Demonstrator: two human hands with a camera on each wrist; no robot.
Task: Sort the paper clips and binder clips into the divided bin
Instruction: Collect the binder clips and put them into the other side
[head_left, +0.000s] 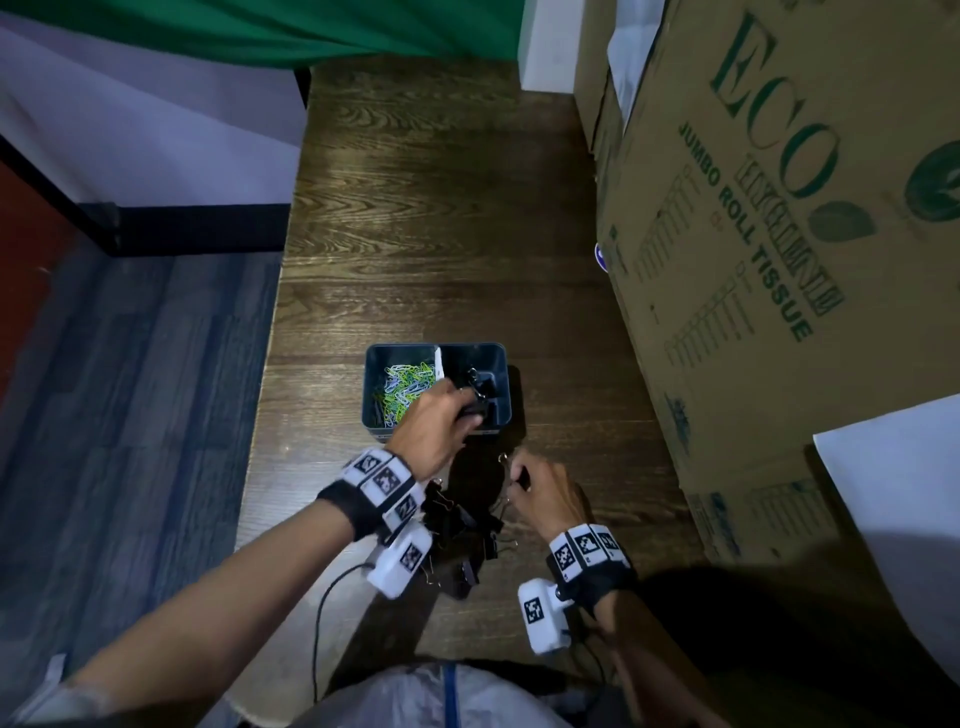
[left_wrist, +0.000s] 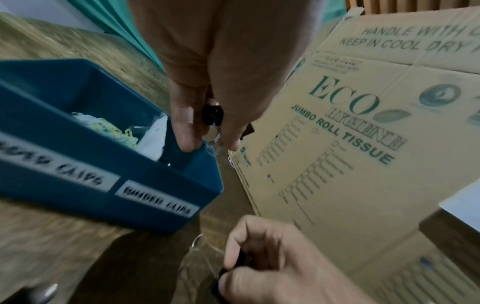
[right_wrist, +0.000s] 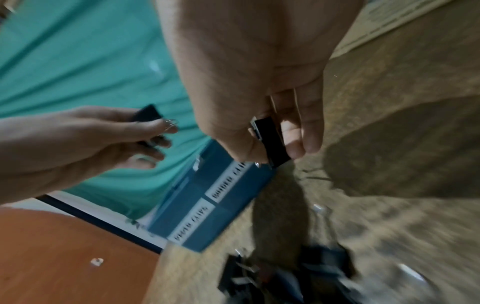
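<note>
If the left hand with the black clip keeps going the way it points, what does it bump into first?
Probably the blue bin. The left hand, holding a black binder clip, points forward and down into the right compartment, where other binder clips lie. Depth is hard to judge.

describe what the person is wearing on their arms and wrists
Both forearms are bare, no sleeves. The left wrist and right wrist each carry a black strap, a band of white blocks printed with black square codes, and a white camera box; thin black cables trail back.
</note>
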